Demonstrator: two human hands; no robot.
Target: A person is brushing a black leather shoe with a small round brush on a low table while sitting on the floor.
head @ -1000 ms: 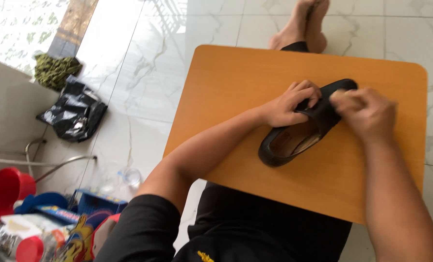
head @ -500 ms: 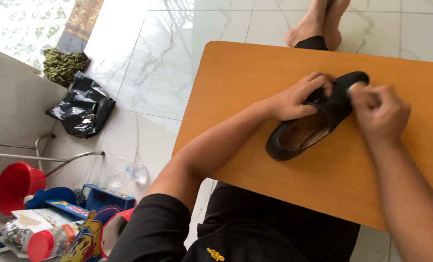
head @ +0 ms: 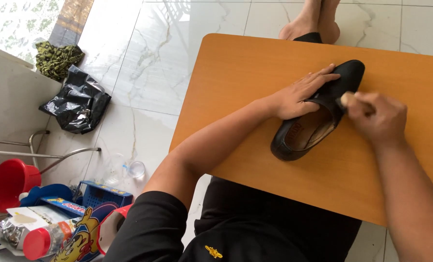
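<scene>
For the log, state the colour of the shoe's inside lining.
Tan-brown lining inside the black shoe, seen in the head view.

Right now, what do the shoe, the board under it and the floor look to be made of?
Shoe: black, matte upper, probably leather or a synthetic look-alike; tan lining inside. The left hand steadies it.
Board: orange-brown with faint grain and rounded corners, likely laminated wood, smooth satin finish.
Floor: white glossy tiles with grey veins, marble or marble-look; it mirrors the window light.

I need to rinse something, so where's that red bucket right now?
In the head view, the red bucket sits on the marble floor at the far left, below the black plastic bag and beside the blue basket.
</scene>
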